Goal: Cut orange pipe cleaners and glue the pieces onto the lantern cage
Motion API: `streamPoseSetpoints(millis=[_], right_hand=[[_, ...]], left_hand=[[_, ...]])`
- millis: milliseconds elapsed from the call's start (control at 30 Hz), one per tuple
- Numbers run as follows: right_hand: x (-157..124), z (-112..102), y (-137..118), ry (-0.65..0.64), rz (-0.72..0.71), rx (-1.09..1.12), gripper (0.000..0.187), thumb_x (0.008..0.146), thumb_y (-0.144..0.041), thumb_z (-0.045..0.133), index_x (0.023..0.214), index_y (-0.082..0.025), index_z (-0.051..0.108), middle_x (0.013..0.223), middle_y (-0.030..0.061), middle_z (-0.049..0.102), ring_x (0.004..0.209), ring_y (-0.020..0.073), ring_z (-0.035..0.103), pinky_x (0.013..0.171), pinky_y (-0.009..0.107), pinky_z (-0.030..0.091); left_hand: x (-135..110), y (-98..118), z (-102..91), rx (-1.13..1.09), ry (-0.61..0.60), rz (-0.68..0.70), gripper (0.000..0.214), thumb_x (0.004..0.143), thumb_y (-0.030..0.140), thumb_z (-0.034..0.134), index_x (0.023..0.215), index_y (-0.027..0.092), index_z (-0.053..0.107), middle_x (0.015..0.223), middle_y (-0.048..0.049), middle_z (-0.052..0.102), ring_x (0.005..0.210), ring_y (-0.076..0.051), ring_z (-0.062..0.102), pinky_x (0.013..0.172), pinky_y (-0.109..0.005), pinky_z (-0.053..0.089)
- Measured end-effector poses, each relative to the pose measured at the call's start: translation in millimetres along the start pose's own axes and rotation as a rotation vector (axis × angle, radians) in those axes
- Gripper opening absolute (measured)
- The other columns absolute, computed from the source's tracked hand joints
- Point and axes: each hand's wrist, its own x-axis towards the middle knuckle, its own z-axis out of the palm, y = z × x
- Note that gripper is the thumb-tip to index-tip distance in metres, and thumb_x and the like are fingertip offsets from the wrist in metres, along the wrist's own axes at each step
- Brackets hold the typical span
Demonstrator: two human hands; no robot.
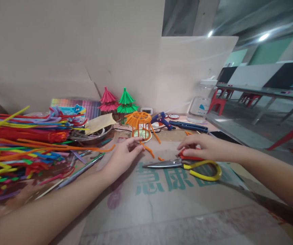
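Note:
My left hand (126,153) reaches in at the middle, with thumb and forefinger closed on one end of a short orange pipe cleaner (149,151). Just behind the fingertips stands a small orange pavilion (139,118) made of pipe cleaners, with a fringed roof and thin posts on a pale round base. Scissors (164,164) lie on the printed sheet, blades pointing left. Their yellow handle loop shows, while my right hand (200,146) partly covers the red handle, its fingers curled round it. A small orange scrap (161,159) lies near the blades.
Bundles of coloured pipe cleaners (21,146) fill the left side. Red (105,100) and green (125,102) pipe-cleaner trees stand behind, near a marker set (90,109). A blue glue gun (163,119), a stapler-like dark-blue tool (188,126) and a clear bottle (200,102) stand farther right.

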Motion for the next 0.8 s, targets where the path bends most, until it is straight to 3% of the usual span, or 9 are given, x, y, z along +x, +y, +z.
streamPoseSetpoints(millis=[100,267,367,467,667,800], right_hand=[[25.3,8.0,-5.4,0.200,0.142,0.004,0.032,0.091,-0.045,0.051,0.087,-0.018,0.068,0.081,0.0055,0.070,0.072,0.0196,0.062,0.061,0.028,0.042],[82.0,13.1,-13.6,0.184,0.193,0.018,0.026,0.087,-0.042,0.059,0.089,-0.017,0.069,0.085,0.0071,0.074,0.076,0.0188,0.064,0.064,0.025,0.043],[112.3,15.3,-11.4,0.139,0.241,0.048,0.037,0.085,-0.051,0.059,0.078,-0.016,0.069,0.061,0.0054,0.068,0.057,0.0172,0.061,0.055,0.026,0.041],[132.1,20.7,-6.7,0.150,0.271,0.086,0.035,0.079,-0.052,0.065,0.069,-0.018,0.065,0.051,0.0026,0.062,0.048,0.0152,0.055,0.049,0.026,0.037],[138.8,27.8,-0.4,0.189,0.252,0.259,0.027,0.079,-0.034,0.065,0.059,-0.018,0.058,0.043,-0.0008,0.054,0.039,0.0122,0.047,0.044,0.025,0.036],[122.9,25.5,-10.1,0.363,0.218,0.362,0.015,0.089,-0.031,0.051,0.080,-0.019,0.052,0.052,-0.0039,0.053,0.045,0.0108,0.049,0.046,0.022,0.038]], left_hand=[[-1.1,2.1,1.0,0.024,0.013,0.001,0.039,0.080,0.031,0.064,0.114,0.013,0.065,0.092,-0.0069,0.072,0.085,-0.020,0.068,0.077,-0.031,0.053],[-1.5,0.8,1.0,-0.067,-0.030,-0.049,0.043,0.078,0.034,0.065,0.116,0.013,0.062,0.096,-0.0081,0.073,0.084,-0.020,0.068,0.076,-0.032,0.053],[-1.8,2.8,-0.1,-0.015,-0.047,-0.048,0.028,0.079,0.032,0.064,0.098,0.013,0.067,0.095,-0.0076,0.072,0.082,-0.019,0.067,0.075,-0.030,0.052],[-2.5,6.8,-1.1,0.074,-0.049,-0.035,0.021,0.081,0.031,0.063,0.091,0.013,0.069,0.090,-0.0063,0.072,0.082,-0.018,0.065,0.076,-0.029,0.051],[-3.6,7.3,-1.3,0.098,-0.080,0.008,0.020,0.084,0.030,0.060,0.092,0.015,0.070,0.092,-0.0056,0.073,0.084,-0.018,0.066,0.077,-0.027,0.051],[-3.4,1.2,0.9,0.019,-0.099,0.005,0.020,0.083,0.031,0.061,0.090,0.014,0.070,0.091,-0.0061,0.073,0.082,-0.018,0.066,0.076,-0.027,0.051]])
